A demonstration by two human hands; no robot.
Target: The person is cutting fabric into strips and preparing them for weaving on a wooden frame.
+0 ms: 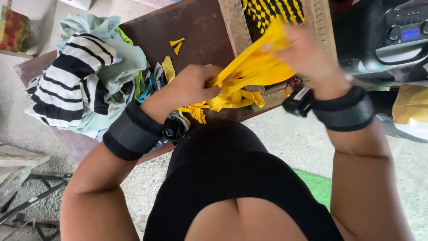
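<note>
Head view: left hand (191,87) and right hand (303,56) both pinch yellow fabric strip (254,67), stretched between them above brown table (196,31); striped cloth pile (76,76) beside

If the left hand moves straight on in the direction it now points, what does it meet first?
The left hand points right and slightly up, into the yellow cloth it already grips. Further along that line is probably the blurred right hand, which holds the same cloth; depth is unclear.

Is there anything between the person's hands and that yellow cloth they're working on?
Nothing visible does. The left hand and right hand both grip the yellow cloth directly, stretching it between them above the brown table.
</note>
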